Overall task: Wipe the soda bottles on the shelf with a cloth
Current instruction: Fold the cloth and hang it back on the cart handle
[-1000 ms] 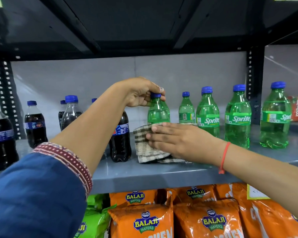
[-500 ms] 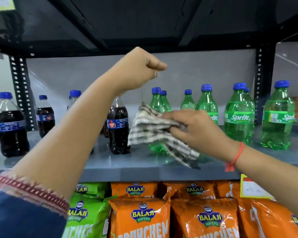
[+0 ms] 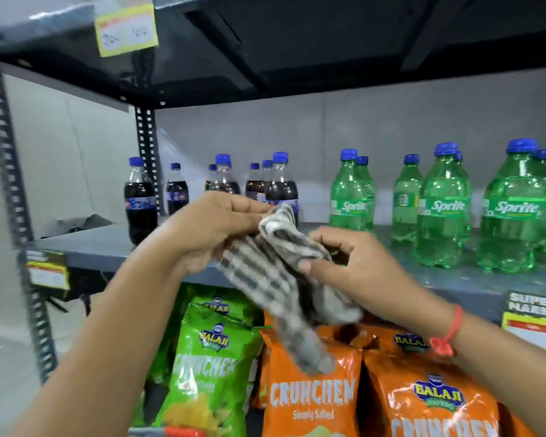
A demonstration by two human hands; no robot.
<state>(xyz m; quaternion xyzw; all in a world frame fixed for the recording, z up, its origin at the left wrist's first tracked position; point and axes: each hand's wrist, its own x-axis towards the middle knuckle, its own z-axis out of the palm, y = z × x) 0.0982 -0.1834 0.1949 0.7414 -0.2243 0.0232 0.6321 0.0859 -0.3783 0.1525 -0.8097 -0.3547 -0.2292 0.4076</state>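
Observation:
Both hands hold a checked grey-and-white cloth (image 3: 275,272) in front of the grey shelf (image 3: 454,280). My left hand (image 3: 208,231) grips its upper end, my right hand (image 3: 353,266) pinches its middle, and the loose end hangs down over the snack bags. Several green Sprite bottles (image 3: 445,209) with blue caps stand on the shelf to the right of the hands. Several dark cola bottles (image 3: 141,203) with blue caps stand behind and to the left. Neither hand touches a bottle.
Orange snack bags (image 3: 309,402) and green snack bags (image 3: 208,357) fill the shelf below. A perforated black upright (image 3: 145,152) stands behind the cola bottles. Price tags hang on the shelf edges at left (image 3: 46,272) and right (image 3: 533,313). A dark shelf closes the space overhead.
My left hand dropped from above the bottles and took hold of the cloth. Both hands and the cloth drew back off the shelf toward me. The view swung left.

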